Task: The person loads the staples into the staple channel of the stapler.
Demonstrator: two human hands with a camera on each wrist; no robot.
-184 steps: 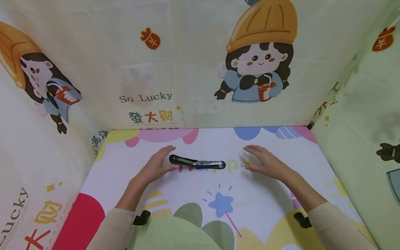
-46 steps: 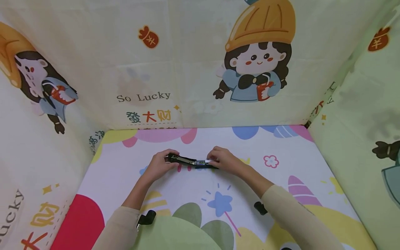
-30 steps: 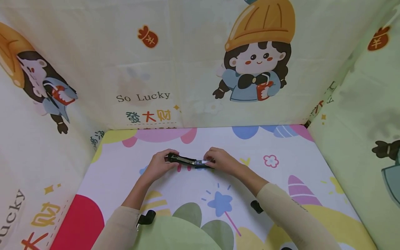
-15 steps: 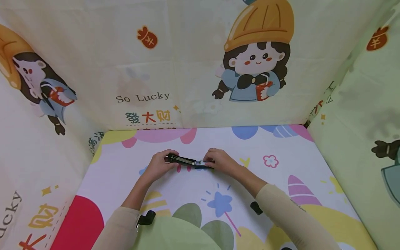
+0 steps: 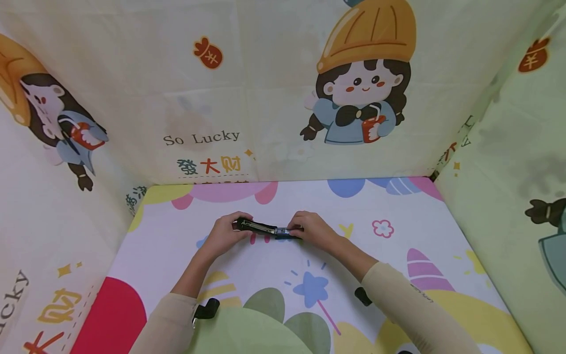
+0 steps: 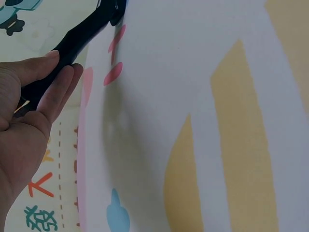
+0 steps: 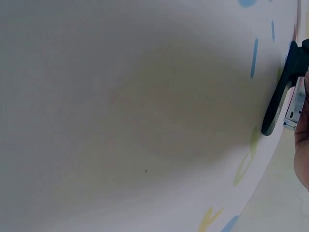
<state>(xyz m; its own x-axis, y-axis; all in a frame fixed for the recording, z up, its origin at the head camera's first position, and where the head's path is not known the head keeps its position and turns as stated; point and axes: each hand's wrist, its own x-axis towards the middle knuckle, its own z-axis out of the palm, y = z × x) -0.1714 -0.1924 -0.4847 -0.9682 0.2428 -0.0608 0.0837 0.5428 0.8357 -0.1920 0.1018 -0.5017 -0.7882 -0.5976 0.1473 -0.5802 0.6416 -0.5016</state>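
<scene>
A black stapler [image 5: 261, 227] is folded wide open above the printed table cover, its metal inner parts facing up. My left hand [image 5: 225, 235] grips its left end; in the left wrist view, thumb and fingers pinch the dark cover [image 6: 79, 38]. My right hand [image 5: 311, 230] has its fingers and thumb at the right half, on the metal staple channel [image 5: 282, 232]. In the right wrist view, the silver channel [image 7: 295, 104] stands apart from the black base [image 7: 277, 104], with the right hand's fingers against it. Whether a staple strip lies under these fingers is hidden.
The table cover [image 5: 247, 265] bears coloured prints. Cloth walls [image 5: 274, 98] with cartoon figures rise at the back, left and right. A black wrist mount [image 5: 207, 309] sits by the left sleeve, another mount [image 5: 363, 296] by the right.
Earlier, my right hand was off to the right by a small pale strip, and my left beside the stapler. Both hands then took hold of it; lately the right fingers have shifted slightly left.
</scene>
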